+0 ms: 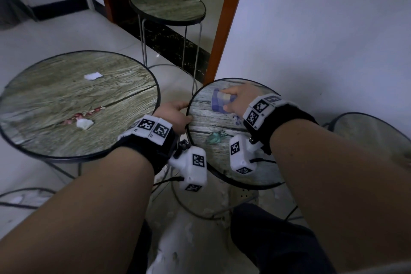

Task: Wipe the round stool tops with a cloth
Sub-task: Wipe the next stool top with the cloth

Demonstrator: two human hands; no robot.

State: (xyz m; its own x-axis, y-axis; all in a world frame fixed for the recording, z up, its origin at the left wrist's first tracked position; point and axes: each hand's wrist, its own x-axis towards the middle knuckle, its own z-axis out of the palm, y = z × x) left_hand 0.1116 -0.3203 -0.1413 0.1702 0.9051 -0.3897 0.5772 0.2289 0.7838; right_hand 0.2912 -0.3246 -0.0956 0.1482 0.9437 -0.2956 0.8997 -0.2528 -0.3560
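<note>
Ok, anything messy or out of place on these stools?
Yes. The left stool carries two white scraps and a reddish smear. The middle stool, where the right hand presses the cloth, has a greenish smudge.

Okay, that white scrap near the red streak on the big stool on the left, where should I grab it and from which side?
Pinch the white scrap from above, at its raised, crumpled middle. It lies flat on the large stool top with nothing leaning on it, so a thumb-and-finger pinch should lift it. Your left hand is nearer, gripping the rim of the small stool, while the right hand presses the cloth.
</note>
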